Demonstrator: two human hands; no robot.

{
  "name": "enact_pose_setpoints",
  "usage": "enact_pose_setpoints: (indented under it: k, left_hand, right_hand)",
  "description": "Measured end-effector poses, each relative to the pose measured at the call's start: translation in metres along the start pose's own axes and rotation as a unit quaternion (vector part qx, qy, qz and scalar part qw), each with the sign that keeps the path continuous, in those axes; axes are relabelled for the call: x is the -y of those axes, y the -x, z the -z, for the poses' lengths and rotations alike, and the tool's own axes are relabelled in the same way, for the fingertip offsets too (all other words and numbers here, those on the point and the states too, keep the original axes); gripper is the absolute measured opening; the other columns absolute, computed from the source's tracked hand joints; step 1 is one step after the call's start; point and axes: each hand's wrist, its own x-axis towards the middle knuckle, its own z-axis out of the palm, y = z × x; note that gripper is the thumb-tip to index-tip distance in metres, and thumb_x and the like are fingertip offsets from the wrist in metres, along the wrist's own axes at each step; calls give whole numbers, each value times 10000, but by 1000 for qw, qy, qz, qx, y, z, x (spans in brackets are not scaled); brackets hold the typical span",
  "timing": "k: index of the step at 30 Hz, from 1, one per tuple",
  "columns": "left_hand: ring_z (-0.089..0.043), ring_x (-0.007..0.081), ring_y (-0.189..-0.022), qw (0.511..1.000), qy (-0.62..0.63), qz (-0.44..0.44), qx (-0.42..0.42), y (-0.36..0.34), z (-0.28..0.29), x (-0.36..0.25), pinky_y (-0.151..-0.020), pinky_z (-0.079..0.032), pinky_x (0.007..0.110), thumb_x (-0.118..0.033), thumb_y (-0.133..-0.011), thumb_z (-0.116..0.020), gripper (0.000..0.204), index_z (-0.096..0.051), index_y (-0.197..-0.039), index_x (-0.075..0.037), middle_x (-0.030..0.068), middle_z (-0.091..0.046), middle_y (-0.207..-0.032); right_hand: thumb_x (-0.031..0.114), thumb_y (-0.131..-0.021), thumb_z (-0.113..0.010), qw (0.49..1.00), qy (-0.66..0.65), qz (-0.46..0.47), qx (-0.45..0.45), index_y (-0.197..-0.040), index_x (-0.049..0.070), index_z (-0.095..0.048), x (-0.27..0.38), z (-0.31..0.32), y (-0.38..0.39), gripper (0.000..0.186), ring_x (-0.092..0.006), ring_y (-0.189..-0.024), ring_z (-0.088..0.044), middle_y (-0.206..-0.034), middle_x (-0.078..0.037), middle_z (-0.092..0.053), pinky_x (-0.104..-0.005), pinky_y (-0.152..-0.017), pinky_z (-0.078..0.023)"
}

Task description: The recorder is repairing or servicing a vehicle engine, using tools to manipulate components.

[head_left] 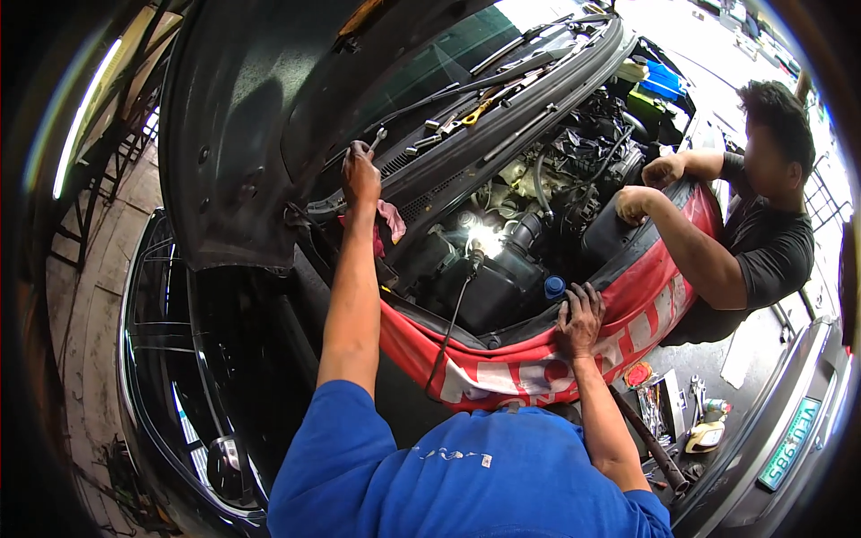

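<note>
My left hand is raised at the far left side of the engine bay, its fingers closed round a silver wrench whose head sticks out. Below that hand lies a pink rag. My right hand rests with fingers spread on the front edge of the bay, over a red cover with white lettering. Just beyond its fingertips is a blue round cap. A bright work light shines over the engine, its cable hanging down across the cover.
Sockets and a yellow-handled tool lie along the windscreen cowl. The raised hood stands at left. A co-worker leans in at right, both hands over the bay. Near the right are a tool tray, a yellow-white bottle and another vehicle.
</note>
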Motion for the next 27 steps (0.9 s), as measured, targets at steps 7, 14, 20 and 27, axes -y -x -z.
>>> enact_pose_setpoints:
  k: [7,14,20,27]
  left_hand:
    - [-606,387,-926,971,217,-28,97,104,16,-155,-767,-473,465,-170,-935,-538,164,-559,-1056,-61,186,-622,-1001]
    - [-598,383,-956,875,435,-46,209,211,25,-236,-788,-491,424,-77,-890,-579,182,-585,-1069,-44,174,-609,-1000]
    - [-623,317,-895,962,232,-29,144,156,28,-152,-801,-496,385,-196,-865,-647,193,-661,-962,-30,162,-652,-930]
    - [-597,399,-982,979,-134,153,34,33,29,49,-871,-471,452,-210,-872,-614,343,-595,-1110,35,248,-627,-1013]
  right_hand:
    - [270,-926,-559,933,-332,-138,9,-1204,45,-577,35,15,-38,358,-282,-1184,-502,-1217,-138,-572,-376,-1040,-347]
    - [290,-1027,-412,749,-605,-259,76,-1141,7,-570,54,16,-73,343,-122,-906,-555,-987,-60,-628,-259,-847,-431]
    - [340,-1029,-386,885,-354,-301,22,-1007,43,-596,16,40,-71,365,-124,-610,-580,-736,-56,-662,-293,-540,-430]
    - [212,-988,-475,976,-185,-114,-9,-1015,61,-592,-14,6,-37,194,-357,-645,-620,-783,-176,-637,-408,-533,-458]
